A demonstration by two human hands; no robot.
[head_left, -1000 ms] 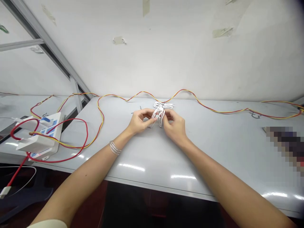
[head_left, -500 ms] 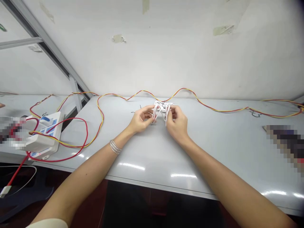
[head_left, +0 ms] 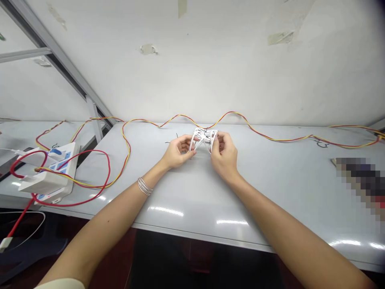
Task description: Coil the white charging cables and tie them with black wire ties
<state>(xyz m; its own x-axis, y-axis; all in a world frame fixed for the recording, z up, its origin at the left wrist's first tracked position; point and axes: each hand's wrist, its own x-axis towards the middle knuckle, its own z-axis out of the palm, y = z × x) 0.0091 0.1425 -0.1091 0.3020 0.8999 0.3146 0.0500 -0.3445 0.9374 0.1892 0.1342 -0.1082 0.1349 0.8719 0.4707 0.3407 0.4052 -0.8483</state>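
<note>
A bundle of white cable (head_left: 205, 134), looped and tied at its middle with a thin black tie, is held up between my two hands just above the grey table (head_left: 186, 192). My left hand (head_left: 178, 151) pinches the loops at the bundle's left end between thumb and fingers. At the right end, the thumb and fingers of my right hand (head_left: 224, 154) are closed on the other loops. Some strands hang down between the hands. Fingers hide parts of both ends.
Twisted red and yellow wire (head_left: 270, 139) runs along the wall. On the left stands a power strip (head_left: 67, 166) with plugs and a red cable (head_left: 110, 168). Small black ties (head_left: 321, 142) lie at right, near a blurred-out object (head_left: 361, 176).
The cable bundle has tilted and spread slightly between my hands, its left loops shifting a little left. Both hands stay nearly in place. At far left, the blurred patch over the plugs is gone.
</note>
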